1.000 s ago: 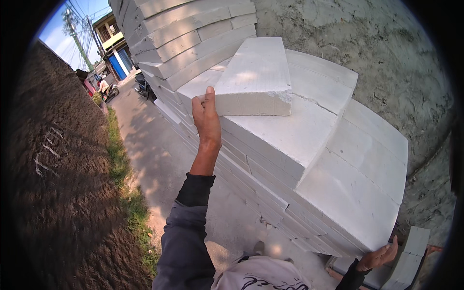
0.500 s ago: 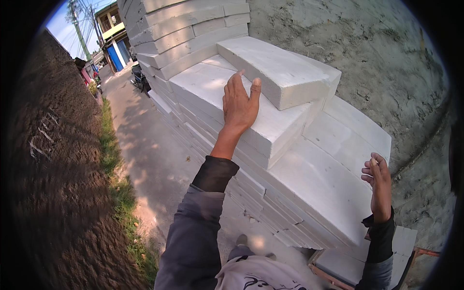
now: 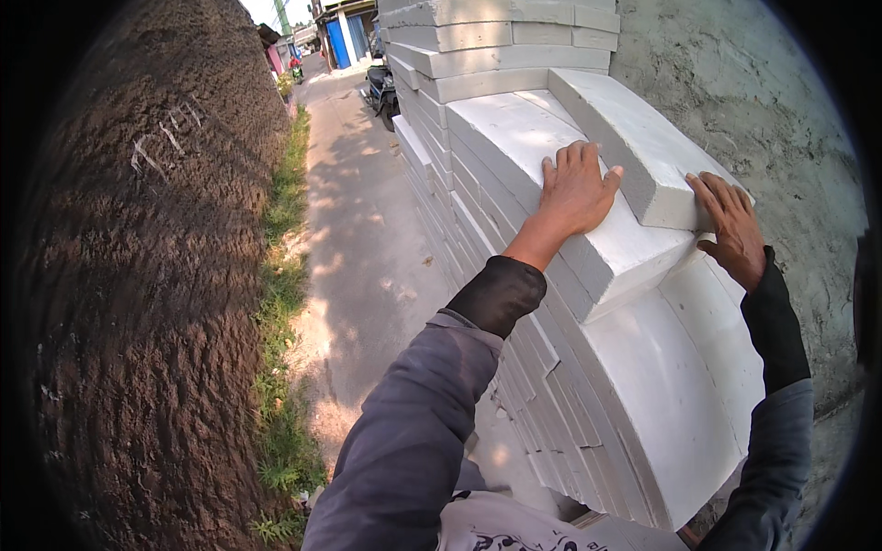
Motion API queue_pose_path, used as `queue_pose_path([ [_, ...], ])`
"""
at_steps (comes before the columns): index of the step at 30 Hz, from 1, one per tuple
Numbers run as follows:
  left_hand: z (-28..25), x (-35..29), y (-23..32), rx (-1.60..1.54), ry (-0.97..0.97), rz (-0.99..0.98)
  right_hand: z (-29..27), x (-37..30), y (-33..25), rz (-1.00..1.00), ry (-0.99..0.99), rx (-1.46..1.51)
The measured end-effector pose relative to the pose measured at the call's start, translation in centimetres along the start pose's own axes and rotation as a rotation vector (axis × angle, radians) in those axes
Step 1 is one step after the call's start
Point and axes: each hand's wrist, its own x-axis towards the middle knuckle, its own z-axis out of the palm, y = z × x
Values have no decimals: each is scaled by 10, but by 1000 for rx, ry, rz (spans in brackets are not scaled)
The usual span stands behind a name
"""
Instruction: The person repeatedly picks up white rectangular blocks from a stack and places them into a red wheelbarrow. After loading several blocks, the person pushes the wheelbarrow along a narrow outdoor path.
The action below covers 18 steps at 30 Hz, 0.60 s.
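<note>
A loose white lightweight concrete block (image 3: 634, 124) lies askew on top of a stepped stack of like blocks. Beside its left face, my left hand (image 3: 581, 190) rests over the top of the block below (image 3: 505, 119), fingers stretched and thumb apart. I cannot tell whether that thumb touches the loose block. At the near right end of the loose block is my right hand (image 3: 732, 220), its fingers over the upper edge and its thumb low by the bottom corner. The palm side of this hand is hidden.
A taller part of the stack (image 3: 501, 37) rises behind. Lower blocks (image 3: 661, 386) form a step nearer me. A rough grey wall (image 3: 763, 119) stands at right. Left are a paved lane (image 3: 358, 230), a grass strip (image 3: 285, 248), a dark rough wall (image 3: 156, 303) and a parked motorbike (image 3: 381, 92).
My right hand has moved up and forward, from above the lower step to the loose block's near end. My left hand stays beside that block. The view has turned leftward.
</note>
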Motion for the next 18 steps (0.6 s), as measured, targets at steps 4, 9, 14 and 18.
queue_pose_path([
  [4,-10,-11,-2,-33,-9,99,-20,11,3,29,-111,352],
  [9,-18,-3,16,-74,-212,55,6,36,42,434,98,503],
  [14,-21,-1,18,-4,-304,7,43,48,39,665,180,936],
  [18,-19,-1,16,-13,-311,26,43,44,33,711,252,1000],
])
